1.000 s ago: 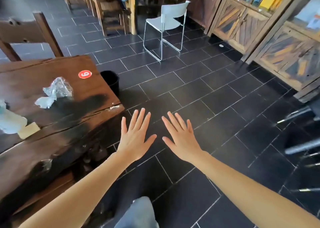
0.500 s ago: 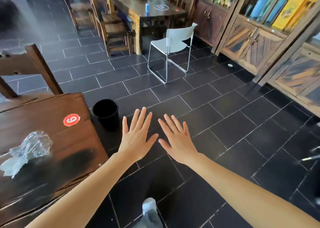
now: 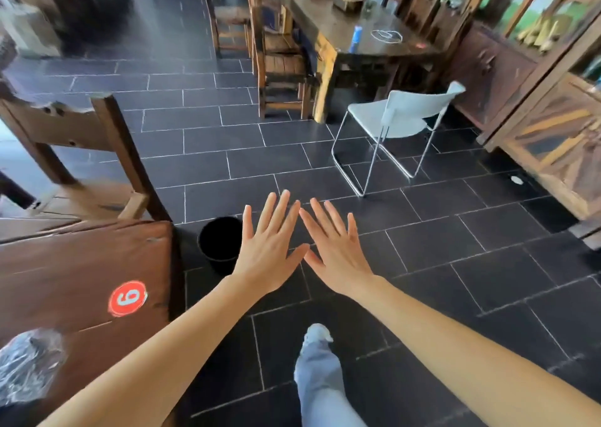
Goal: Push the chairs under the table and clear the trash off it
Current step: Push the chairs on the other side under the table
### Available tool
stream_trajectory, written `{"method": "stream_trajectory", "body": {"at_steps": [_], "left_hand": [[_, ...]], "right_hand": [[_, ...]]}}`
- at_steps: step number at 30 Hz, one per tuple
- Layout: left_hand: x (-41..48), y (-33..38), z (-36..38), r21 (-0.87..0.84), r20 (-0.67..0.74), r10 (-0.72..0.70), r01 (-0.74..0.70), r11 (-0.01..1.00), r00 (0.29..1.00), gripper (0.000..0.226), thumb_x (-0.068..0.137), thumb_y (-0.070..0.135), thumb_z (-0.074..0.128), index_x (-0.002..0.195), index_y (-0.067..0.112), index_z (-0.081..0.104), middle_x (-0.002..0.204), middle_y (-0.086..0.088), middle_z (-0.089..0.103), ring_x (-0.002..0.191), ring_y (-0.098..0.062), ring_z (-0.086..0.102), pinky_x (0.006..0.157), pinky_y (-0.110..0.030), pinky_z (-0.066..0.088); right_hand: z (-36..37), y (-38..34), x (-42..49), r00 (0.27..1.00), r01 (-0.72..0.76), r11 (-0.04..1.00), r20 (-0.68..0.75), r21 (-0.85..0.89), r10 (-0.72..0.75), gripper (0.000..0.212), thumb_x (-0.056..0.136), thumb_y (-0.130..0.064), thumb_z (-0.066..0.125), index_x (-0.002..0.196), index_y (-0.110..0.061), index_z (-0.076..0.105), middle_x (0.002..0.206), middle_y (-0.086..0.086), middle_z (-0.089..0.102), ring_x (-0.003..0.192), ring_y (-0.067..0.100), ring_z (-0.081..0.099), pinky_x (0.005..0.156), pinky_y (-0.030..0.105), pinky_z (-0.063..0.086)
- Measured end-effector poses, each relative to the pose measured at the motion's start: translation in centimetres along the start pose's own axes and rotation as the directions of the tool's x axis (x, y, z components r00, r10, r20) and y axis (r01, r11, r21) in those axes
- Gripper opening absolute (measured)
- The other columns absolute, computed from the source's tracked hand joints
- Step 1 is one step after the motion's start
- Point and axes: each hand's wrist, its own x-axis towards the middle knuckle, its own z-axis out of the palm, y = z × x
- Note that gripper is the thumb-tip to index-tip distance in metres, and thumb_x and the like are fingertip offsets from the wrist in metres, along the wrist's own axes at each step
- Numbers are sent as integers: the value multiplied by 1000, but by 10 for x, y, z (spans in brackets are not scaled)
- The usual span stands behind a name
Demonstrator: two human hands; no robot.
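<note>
A dark wooden table [image 3: 74,264] with a red number sticker [image 3: 127,298] fills the lower left. Crumpled clear plastic trash [image 3: 27,366] lies on it at the left edge of view. A wooden chair [image 3: 81,134] stands at the table's far end, pulled out from it. A small black bin [image 3: 219,243] sits on the floor by the table's corner. My left hand [image 3: 268,248] and my right hand [image 3: 335,251] are stretched out flat over the floor, fingers spread, holding nothing. The left hand partly covers the bin's right rim.
A white folding chair [image 3: 396,117] stands out on the dark tiled floor ahead right. Beyond it is a second wooden table [image 3: 354,26] with wooden chairs [image 3: 279,56] at its side. Wooden cabinets [image 3: 553,134] line the right wall. My leg and shoe [image 3: 317,361] are below.
The view has swung up and to the right, so the table and its trash slid toward the lower left. My hands stay spread and have drawn closer together; my foot has stepped forward.
</note>
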Motion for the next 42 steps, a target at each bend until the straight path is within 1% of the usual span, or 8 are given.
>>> {"method": "stream_trajectory", "body": {"at_steps": [4,9,16,26,31,34,37,42], "left_hand": [[99,-28,17,6,-6,-126,126,992,992,76,85,62,15,149,26,-3,154,4,-20,141,-22,-22,109,-47,-19],[194,-67,26,-1,-41,-249,249,968,968,73,92,57,29,149,24,-3,155,4,-19,141,-19,-23,108,-44,-22],[288,-149,37,-53,-96,-519,516,855,850,74,92,56,33,150,23,0,156,1,-15,139,-18,-24,108,-44,-21],[510,-308,49,-145,-87,-655,641,754,751,70,94,53,33,149,28,-2,158,1,-15,143,-18,-21,113,-47,-16],[583,-380,37,-172,-116,-720,700,693,684,73,92,55,36,149,30,-2,158,5,-13,142,-14,-21,114,-45,-15],[608,-428,30,-143,-129,-785,772,619,606,73,90,56,32,148,30,-3,158,6,-14,142,-15,-21,113,-44,-17],[624,-477,23,-125,-139,-850,843,524,508,73,92,54,36,149,30,-4,157,7,-17,140,-12,-24,111,-44,-18],[634,-551,6,-145,-170,-962,961,237,212,75,92,52,38,149,29,-5,157,5,-17,137,-9,-26,112,-44,-17]], "right_hand": [[0,55,109,998,48,999,46,6,-48,68,99,-46,34,152,-27,-4,161,0,-14,146,22,-18,116,57,-5],[-12,98,234,980,171,985,97,26,-172,66,100,-44,31,152,-26,-5,161,0,-16,146,21,-18,117,57,-4],[-3,87,406,873,470,880,114,70,-475,65,99,-47,31,152,-26,2,162,-1,-9,148,21,-13,116,56,-4],[13,80,694,804,572,815,129,98,-580,61,100,-34,36,153,-25,7,162,0,-7,148,21,-11,117,58,-2],[13,80,801,771,605,782,131,152,-623,67,91,-55,6,152,-29,6,162,-3,-7,148,18,-13,117,57,-2],[18,63,870,714,658,733,167,171,-680,73,84,-57,-1,152,-31,2,161,-4,-11,147,17,-16,117,57,-2],[21,23,944,620,746,636,142,197,-772,65,92,-55,13,152,-30,4,161,-4,-10,147,17,-15,115,55,-7],[24,-69,1043,367,893,386,119,234,-922,60,100,-42,33,152,-29,5,161,-4,-10,147,17,-15,115,54,-8]]}}
